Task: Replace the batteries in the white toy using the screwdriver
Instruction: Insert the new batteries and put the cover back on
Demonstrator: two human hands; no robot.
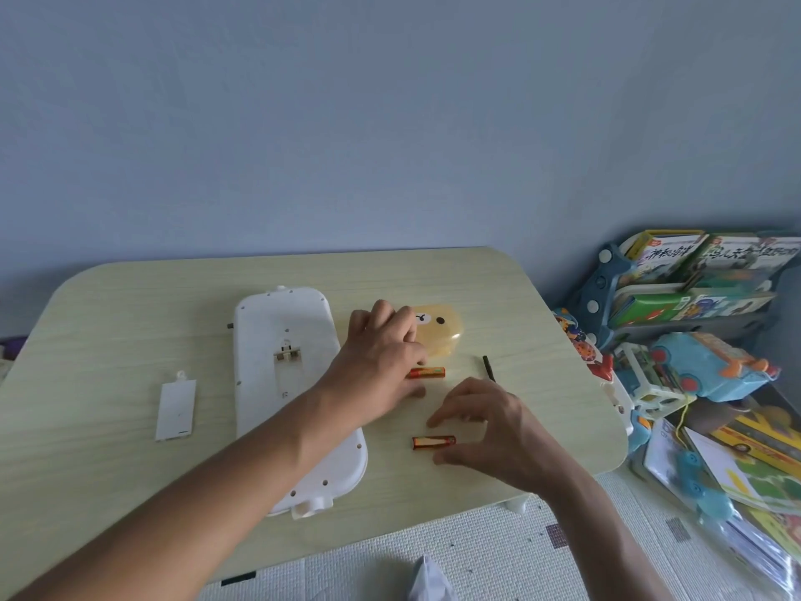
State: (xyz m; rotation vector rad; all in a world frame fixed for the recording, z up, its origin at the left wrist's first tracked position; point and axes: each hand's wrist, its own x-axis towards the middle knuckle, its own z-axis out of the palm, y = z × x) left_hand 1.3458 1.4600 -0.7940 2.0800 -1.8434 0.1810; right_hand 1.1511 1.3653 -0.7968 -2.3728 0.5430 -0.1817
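1. White toy (286, 383): lies back-up on the worktop (130, 323), battery bay open; its cover (175, 405) lies apart to the left.
2. Left hand (381, 353): fingers curled onto the yellow box (437, 336), beside one battery (427, 373).
3. Right hand (485, 427): thumb and fingers spread, holding nothing, poised around the nearer battery (433, 441).
4. Screwdriver (488, 368): partly hidden behind the right hand.
5. Step, judged: battery exchange; next, pinch the nearer battery and seat it with correct polarity.
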